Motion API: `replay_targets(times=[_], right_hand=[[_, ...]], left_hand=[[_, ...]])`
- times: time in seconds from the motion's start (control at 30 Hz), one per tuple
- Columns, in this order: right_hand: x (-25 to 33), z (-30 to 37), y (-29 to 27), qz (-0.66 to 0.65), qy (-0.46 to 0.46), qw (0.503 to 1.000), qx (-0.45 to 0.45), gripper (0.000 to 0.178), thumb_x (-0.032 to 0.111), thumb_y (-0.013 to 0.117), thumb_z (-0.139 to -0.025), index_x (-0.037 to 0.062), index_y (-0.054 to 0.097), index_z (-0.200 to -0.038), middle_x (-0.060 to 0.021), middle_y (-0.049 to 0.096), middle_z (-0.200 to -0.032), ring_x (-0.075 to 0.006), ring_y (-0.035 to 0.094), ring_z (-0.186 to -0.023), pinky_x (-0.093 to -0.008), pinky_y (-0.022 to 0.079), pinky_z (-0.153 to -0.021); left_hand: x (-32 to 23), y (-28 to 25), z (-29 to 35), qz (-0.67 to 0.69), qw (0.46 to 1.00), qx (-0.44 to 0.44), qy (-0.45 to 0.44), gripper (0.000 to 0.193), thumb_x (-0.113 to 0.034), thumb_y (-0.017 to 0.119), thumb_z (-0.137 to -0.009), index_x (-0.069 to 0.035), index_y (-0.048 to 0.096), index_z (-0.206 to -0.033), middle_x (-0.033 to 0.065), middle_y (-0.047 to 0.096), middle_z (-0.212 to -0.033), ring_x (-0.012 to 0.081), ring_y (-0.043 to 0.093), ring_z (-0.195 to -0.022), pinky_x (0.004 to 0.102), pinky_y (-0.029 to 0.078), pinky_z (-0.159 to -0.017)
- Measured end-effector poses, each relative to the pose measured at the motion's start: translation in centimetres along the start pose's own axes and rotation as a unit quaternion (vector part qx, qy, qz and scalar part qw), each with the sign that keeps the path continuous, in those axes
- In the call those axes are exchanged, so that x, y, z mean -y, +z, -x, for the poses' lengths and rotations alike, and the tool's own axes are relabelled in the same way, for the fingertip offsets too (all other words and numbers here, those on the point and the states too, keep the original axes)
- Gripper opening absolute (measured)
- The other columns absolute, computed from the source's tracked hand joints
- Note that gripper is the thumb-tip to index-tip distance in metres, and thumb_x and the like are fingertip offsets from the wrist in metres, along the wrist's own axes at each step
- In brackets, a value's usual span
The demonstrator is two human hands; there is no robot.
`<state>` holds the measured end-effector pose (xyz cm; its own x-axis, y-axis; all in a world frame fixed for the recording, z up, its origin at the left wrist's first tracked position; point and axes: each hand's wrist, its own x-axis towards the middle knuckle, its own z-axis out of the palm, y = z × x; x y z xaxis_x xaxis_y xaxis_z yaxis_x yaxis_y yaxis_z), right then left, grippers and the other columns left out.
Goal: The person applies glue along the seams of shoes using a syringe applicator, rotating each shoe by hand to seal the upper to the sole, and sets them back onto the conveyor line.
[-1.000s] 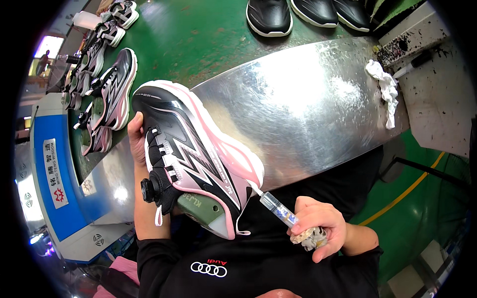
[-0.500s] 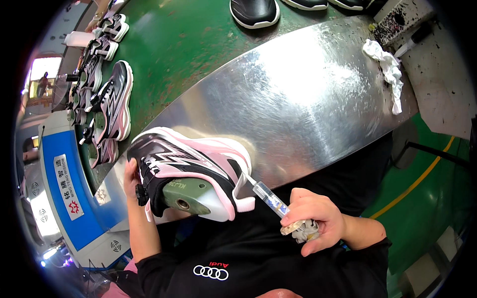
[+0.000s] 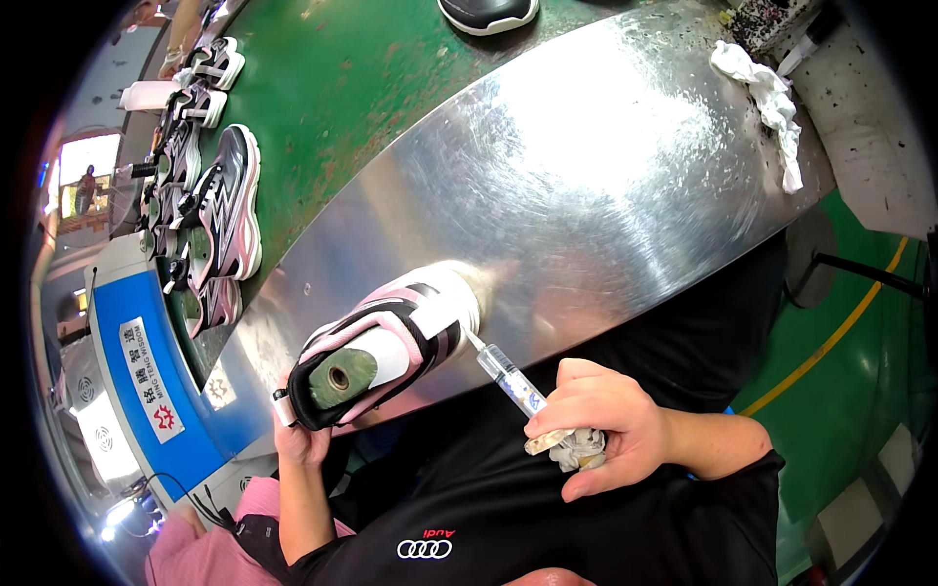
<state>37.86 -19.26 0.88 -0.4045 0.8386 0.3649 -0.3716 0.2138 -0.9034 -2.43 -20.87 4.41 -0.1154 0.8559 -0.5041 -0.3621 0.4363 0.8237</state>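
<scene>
Left hand (image 3: 305,441) comes up from the lower left, fingers wrapped under the heel of a pink and black sneaker (image 3: 386,354) at lower centre, against the steel table (image 3: 606,195) edge. Right hand (image 3: 598,428), fingers curled, pinches a syringe (image 3: 510,377) plus a rag wad (image 3: 578,447), needle touching the sole.

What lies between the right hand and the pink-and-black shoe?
In the head view, only the clear syringe spans that gap: the right hand grips its rear end, and its needle tip meets the pink-and-black shoe, held by the left hand.
</scene>
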Motion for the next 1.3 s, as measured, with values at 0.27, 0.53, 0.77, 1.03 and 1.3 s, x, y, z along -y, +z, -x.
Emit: replay_targets(times=[0.27,0.53,0.77,1.03,1.3], right_hand=[[1.1,0.2,0.5,-0.002,0.034,0.999,0.013,0.049,0.025,0.08,-0.07,0.0037,0.062,-0.11,-0.005,0.066,-0.089,-0.0198,0.049,-0.069,-0.0305,0.039,-0.064],[1.7,0.2,0.8,0.029,0.019,0.999,0.006,0.047,0.025,0.08,-0.071,0.0022,0.062,-0.108,-0.0057,0.066,-0.088,-0.0198,0.05,-0.067,-0.0309,0.038,-0.062],[3.4,-1.2,0.5,0.055,0.023,0.998,0.01,0.048,0.026,0.08,-0.071,0.002,0.061,-0.108,-0.0054,0.065,-0.086,-0.0197,0.051,-0.065,-0.0306,0.038,-0.062],[4.9,-2.6,0.4,0.084,0.041,0.995,0.031,0.054,0.035,0.082,-0.068,0.0006,0.063,-0.105,-0.005,0.069,-0.089,-0.0164,0.05,-0.064,-0.029,0.034,-0.06],[9.0,-2.9,0.6,0.054,0.148,0.983,0.09,0.045,0.025,0.081,-0.069,0.007,0.063,-0.106,-0.0018,0.062,-0.086,-0.0202,0.045,-0.064,-0.0306,0.037,-0.058]], left_hand=[[1.5,-0.6,3.1,0.04,0.998,0.026,-0.042,0.058,-0.009,0.064,-0.08,-0.001,0.043,-0.133,0.0149,0.05,-0.134,0.0284,0.051,-0.121,0.0418,0.039,-0.107],[2.9,3.6,5.1,0.068,0.991,0.067,-0.092,0.078,-0.005,0.065,-0.072,0.0,0.029,-0.141,0.0182,0.046,-0.136,0.0321,0.048,-0.124,0.0466,0.038,-0.106],[4.2,8.7,5.3,0.127,0.973,0.132,-0.14,0.087,-0.007,0.07,-0.066,0.006,0.025,-0.14,0.0239,0.044,-0.134,0.0351,0.05,-0.121,0.0457,0.039,-0.104],[5.0,10.7,4.2,0.184,0.938,0.201,-0.215,0.085,-0.001,0.066,-0.066,0.007,0.024,-0.14,0.0223,0.045,-0.134,0.0339,0.048,-0.124,0.0468,0.036,-0.107],[6.3,11.1,3.3,0.316,0.871,0.264,-0.267,0.078,0.007,0.058,-0.067,0.007,0.028,-0.139,0.0224,0.047,-0.134,0.0344,0.047,-0.125,0.0494,0.035,-0.106]])
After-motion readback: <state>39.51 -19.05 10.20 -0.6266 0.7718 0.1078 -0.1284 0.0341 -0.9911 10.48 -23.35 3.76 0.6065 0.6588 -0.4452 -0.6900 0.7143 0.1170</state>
